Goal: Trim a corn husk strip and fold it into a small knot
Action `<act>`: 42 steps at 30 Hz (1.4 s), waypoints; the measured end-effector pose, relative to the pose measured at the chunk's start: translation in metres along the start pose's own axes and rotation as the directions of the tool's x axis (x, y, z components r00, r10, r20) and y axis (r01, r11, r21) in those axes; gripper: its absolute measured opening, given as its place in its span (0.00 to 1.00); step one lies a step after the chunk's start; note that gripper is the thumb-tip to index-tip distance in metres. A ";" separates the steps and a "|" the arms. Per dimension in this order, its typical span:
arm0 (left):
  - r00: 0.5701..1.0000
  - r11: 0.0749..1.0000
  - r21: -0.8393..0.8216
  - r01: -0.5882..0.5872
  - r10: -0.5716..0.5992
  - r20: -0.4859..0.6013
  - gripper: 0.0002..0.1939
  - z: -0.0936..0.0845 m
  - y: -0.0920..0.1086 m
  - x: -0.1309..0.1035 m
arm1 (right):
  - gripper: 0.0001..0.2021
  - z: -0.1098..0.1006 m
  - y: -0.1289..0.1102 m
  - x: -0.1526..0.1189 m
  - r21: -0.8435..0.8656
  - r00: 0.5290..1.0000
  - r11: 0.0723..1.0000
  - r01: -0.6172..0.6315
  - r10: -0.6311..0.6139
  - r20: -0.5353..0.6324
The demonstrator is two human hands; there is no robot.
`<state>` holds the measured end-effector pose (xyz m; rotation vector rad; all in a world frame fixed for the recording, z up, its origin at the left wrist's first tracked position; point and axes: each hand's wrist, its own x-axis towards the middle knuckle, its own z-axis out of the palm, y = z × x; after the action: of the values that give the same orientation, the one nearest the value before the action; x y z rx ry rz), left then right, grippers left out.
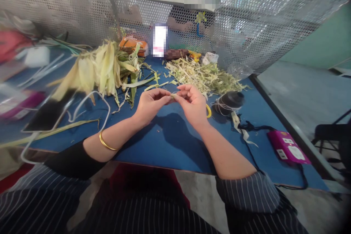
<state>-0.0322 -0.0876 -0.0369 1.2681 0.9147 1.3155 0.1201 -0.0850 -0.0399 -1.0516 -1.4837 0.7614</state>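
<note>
Above the middle of the blue table, my left hand (148, 106) and my right hand (193, 106) meet fingertip to fingertip. Both pinch a small pale strip of corn husk (173, 95), mostly covered by the fingers. A fine thread seems to run by it, too thin to trace. Under my right hand's edge a yellow loop (209, 111) pokes out; the rest of it is hidden. To the right lies a dark spool (232, 101) with pale thread loosely around it. Beyond my fingers spreads a heap of shredded husk (192, 75).
Whole corn husks (101, 65) are piled at the left behind a dark flat device (49, 113) and a white cable (108, 104). A lit phone (159, 40) stands against the perforated metal screen (156, 11). At the right sits a magenta power strip (287, 147) with black cords.
</note>
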 end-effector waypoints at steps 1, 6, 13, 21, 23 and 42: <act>1.000 1.000 0.019 -0.006 0.005 0.015 0.07 0.000 0.000 0.000 | 0.11 0.000 0.000 0.000 0.007 1.000 1.000 -0.005 0.005 0.008; 0.999 0.987 0.158 -0.039 0.037 0.013 0.08 -0.002 0.000 0.001 | 0.04 -0.003 -0.003 0.002 -0.030 0.996 0.999 0.014 -0.011 0.092; 0.995 0.879 0.467 -0.101 0.101 0.026 0.07 -0.010 0.004 0.006 | 0.04 -0.007 -0.005 0.005 -0.089 0.981 0.995 -0.048 0.064 0.183; 0.986 0.985 -0.074 0.156 -0.160 -0.043 0.12 0.000 -0.004 0.002 | 0.05 0.010 0.000 -0.004 0.250 0.978 0.946 -0.205 0.206 0.022; 0.983 0.983 -0.092 0.160 -0.167 -0.080 0.11 0.002 -0.007 0.001 | 0.05 0.013 0.003 -0.006 0.241 0.977 0.948 -0.208 0.212 0.010; 0.943 0.962 -0.117 0.248 -0.267 -0.196 0.11 -0.005 -0.017 0.012 | 0.09 -0.027 -0.008 0.001 -0.773 0.981 0.627 0.100 0.067 0.182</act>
<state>-0.0334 -0.0722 -0.0522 0.9150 1.1166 1.2806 0.1450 -0.0895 -0.0272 -1.6381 -2.0720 0.1518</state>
